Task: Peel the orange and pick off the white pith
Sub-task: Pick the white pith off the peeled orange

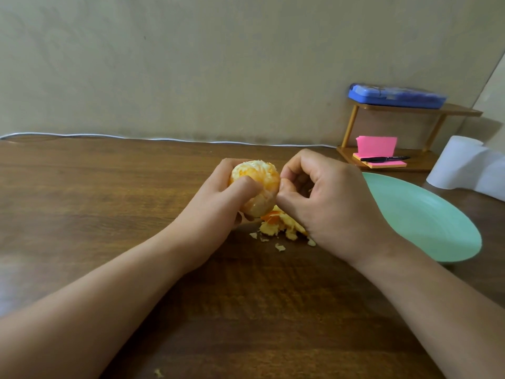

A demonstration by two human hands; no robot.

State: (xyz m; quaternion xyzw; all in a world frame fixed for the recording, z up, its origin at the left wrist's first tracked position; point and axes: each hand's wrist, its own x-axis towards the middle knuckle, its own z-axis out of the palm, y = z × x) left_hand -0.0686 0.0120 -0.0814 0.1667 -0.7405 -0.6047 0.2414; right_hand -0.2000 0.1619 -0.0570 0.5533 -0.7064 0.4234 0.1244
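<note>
My left hand [218, 198] grips a peeled orange [255, 184] a little above the wooden table; the fruit shows orange flesh with white pith across its top and right side. My right hand [325, 198] sits against the orange's right side, thumb and forefinger pinched together at its surface on the pith there. A heap of torn peel and pith scraps [281, 228] lies on the table right under the hands, partly hidden by my right hand.
A mint-green plate [426, 217] lies just right of my right hand. Behind it stand a small wooden shelf [410, 110] with a blue box, pink sticky notes [377, 147] and a pen, plus a paper roll [461, 165]. A white cable [109, 136] runs along the wall.
</note>
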